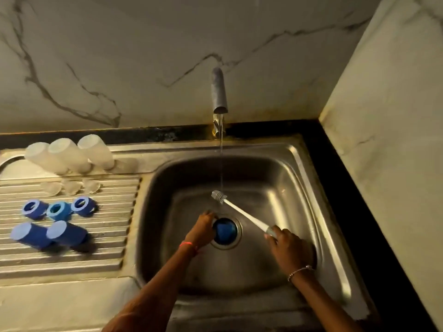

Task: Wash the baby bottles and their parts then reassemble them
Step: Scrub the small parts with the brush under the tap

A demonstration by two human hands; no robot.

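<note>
Gripping a blue round plastic part [225,230], the left hand [202,227] has its fingers curled round the part's side. The part sits directly over the round metal drain [239,224] in the floor of the stainless steel sink basin [299,188]; whether it rests on the drain or is lifted cannot be told. The right hand [287,248] has its fingers closed round the grey grip end of a white-handled bottle brush [244,215]. The brush's grey bristle head points up and left and lies in the thin water stream [221,164] that falls from the grey metal tap spout [219,89].

Left of the basin, the ribbed steel drainboard [107,236] carries the other parts in rows:
- three translucent white bottles [69,154], side by side at the back;
- three clear teats [72,187] just in front of them;
- three blue screw rings [56,209], close together;
- two dark blue caps [67,232], lying on their sides nearest the camera.

A black bench [340,188] borders the basin on the right, against a veined marble wall [143,44].
</note>
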